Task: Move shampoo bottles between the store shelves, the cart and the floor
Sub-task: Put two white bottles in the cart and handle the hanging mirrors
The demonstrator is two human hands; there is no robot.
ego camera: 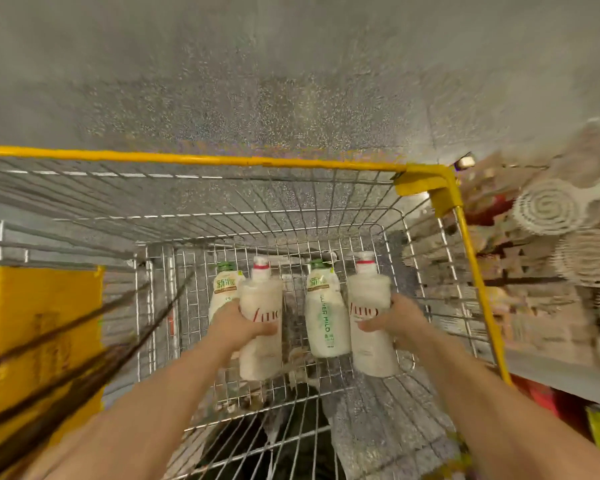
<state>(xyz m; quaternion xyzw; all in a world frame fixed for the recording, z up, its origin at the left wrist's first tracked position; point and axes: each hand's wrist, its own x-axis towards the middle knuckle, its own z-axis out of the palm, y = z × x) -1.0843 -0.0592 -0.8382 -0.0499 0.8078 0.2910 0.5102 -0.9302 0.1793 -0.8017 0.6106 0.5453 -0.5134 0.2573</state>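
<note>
- Left hand (pixel 246 329): fingers curled round the left red-collared bottle (pixel 261 299) at mid-body, thumb across the label.
- The left green-capped bottle (pixel 224 289) sits tight against it on the outer side. My wrist hides the contact, so I cannot tell whether this hand holds it too.
- Right hand (pixel 394 323): same wrap on the right red-collared bottle (pixel 369 299), thumb on the front.
- The Super Mild bottle (pixel 324 313) touches it on the inner side. The fingers behind are hidden, so that hold is unconfirmed.
- Position: all four bottles are inside the cart (pixel 222 159), below its yellow rim, caps pointing away from me. Whether their bases touch the wire bottom cannot be resolved.
- Judgement: the mid-body grip balances each bottle's weight. Keeping them paired side by side would let one hand manage two and lay them in a neat row.
- Surroundings: speckled grey floor (pixel 291 81) beyond the cart; a blurred shelf (pixel 551 209) of goods just beside it on the right.
- Step in hand: setting down or lifting out; indistinguishable here.
</note>
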